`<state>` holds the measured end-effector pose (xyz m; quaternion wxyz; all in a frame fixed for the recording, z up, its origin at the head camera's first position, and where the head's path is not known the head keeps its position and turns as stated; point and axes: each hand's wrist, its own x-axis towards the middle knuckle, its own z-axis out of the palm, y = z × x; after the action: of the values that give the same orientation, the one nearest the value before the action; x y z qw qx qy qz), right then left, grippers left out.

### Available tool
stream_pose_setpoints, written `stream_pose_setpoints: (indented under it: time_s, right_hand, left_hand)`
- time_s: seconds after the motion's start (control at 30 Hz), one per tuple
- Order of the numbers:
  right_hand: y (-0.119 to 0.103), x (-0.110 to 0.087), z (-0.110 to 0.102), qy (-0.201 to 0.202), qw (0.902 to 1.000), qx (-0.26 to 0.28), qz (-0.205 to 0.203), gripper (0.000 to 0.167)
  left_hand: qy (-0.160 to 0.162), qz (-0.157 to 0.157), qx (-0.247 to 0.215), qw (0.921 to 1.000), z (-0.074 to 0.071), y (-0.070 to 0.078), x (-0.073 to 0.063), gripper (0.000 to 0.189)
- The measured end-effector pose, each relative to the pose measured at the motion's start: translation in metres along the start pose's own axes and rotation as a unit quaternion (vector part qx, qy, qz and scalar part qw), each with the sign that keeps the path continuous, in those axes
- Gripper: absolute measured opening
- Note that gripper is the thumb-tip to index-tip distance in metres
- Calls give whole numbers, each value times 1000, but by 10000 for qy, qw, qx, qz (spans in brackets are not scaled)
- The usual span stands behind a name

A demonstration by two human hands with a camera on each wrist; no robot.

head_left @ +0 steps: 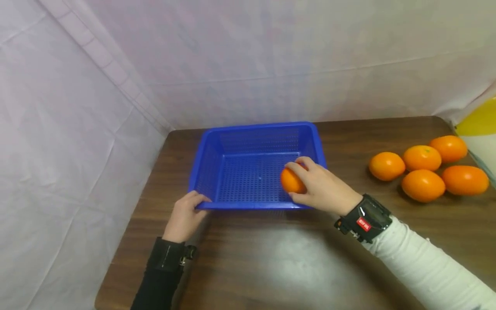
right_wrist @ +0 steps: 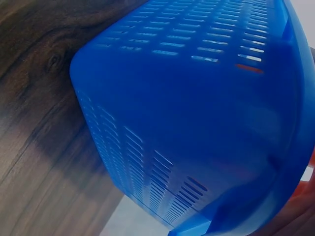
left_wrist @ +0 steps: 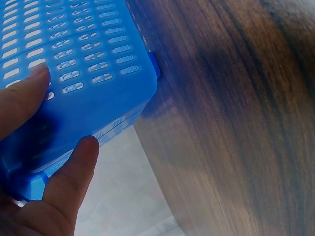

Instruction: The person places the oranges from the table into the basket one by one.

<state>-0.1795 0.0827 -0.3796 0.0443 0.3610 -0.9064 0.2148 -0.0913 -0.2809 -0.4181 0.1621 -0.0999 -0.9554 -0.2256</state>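
A blue plastic basket (head_left: 248, 205) with slotted walls stands on the wooden table. At its near left corner my left hand (head_left: 188, 215) grips the rim, and in the left wrist view a thumb and finger of the left hand (left_wrist: 64, 196) lie along the outer wall. My right hand (head_left: 320, 188) holds an orange (head_left: 291, 181) inside the basket's right front corner, with the fingers over the top of the fruit. In the right wrist view the outside of the basket (right_wrist: 187, 108) covers most of the picture and hides the fingers' grip.
Several oranges (head_left: 423, 185) lie grouped on the table (head_left: 248, 258) to the right of the basket. A yellow object (head_left: 482, 118) shows at the far right edge. White cloth walls (head_left: 271, 64) rise behind and to the left of the table.
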Motion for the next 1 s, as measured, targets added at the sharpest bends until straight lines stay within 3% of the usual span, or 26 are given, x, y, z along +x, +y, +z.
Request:
stream_pose_setpoints:
  time_s: [0.27, 0.63, 1.0]
  right_hand:
    - [3, -3, 3, -90, 9999, -55, 1, 64]
    - [10, -12, 4, 0, 10000, -33, -43, 61]
    - [17, -15, 2, 38, 9999, -152, 37, 60]
  left_hand:
    - [-26, -84, 5, 10000, 2, 6, -4, 20]
    - [-136, -77, -200, 9997, 9, 12, -1, 19]
    - [22, 267, -293, 9992, 13, 17, 8, 19]
